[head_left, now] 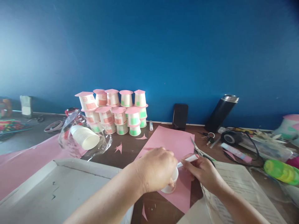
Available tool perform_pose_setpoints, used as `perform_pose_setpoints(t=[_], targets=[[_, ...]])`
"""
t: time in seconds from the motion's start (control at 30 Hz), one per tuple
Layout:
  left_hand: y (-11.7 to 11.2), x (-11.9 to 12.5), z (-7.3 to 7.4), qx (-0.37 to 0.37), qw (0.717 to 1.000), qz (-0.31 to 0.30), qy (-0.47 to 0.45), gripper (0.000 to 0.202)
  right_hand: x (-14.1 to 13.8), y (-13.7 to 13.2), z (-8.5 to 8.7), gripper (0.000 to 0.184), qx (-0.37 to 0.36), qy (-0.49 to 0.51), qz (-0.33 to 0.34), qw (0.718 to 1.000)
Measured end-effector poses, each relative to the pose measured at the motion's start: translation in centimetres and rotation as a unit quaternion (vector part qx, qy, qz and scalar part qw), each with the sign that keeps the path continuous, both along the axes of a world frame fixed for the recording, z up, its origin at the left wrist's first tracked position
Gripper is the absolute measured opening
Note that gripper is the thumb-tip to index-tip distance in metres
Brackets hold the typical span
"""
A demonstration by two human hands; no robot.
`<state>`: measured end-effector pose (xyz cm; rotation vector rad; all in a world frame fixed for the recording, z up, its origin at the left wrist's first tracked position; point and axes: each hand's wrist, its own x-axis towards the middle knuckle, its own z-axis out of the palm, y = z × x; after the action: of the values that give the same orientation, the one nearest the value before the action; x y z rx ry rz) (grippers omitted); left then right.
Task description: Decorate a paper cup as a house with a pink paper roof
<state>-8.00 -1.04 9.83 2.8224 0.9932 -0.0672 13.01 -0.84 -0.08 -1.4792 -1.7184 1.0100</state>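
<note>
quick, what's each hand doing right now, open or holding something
Left hand: closed, holding a white cup.
Right hand: closed, holding a white marker between thumb and fingers.

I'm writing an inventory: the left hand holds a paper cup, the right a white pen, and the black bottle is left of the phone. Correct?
Not quite: the head view shows the black bottle to the right of the phone. The left hand holds a paper cup, the right hand a white pen.
</note>
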Motion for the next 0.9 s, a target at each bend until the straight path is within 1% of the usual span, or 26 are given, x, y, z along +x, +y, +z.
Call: perform_pose_setpoints(t=[0.27,0.4,0.6,0.73,0.9], targets=[[0.0,0.1,0.2,-0.007,1.000,0.008,0.008,0.017,0.2,0.5,-0.3,0.036,-0.014,0.005,0.003,1.000],[-0.1,0.1,0.2,-0.006,1.000,0.008,0.008,0.015,0.2,0.7,-0.5,0.040,-0.028,0.008,-0.007,1.000],[0.0,0.1,0.3,0.013,0.999,-0.016,0.025,0.012,0.5,0.8,-0.7,0.041,-0.055,0.008,-0.026,0.998],[0.1,0.0,0.1,0.030,0.999,-0.029,0.034,0.011,0.6,1.2,-0.9,0.037,-0.068,0.032,-0.023,0.997],[0.0,0.0,0.1,0.045,0.998,-0.035,0.039,0.015,0.8,1.8,-1.2,0.040,-0.102,0.070,-0.018,0.992]])
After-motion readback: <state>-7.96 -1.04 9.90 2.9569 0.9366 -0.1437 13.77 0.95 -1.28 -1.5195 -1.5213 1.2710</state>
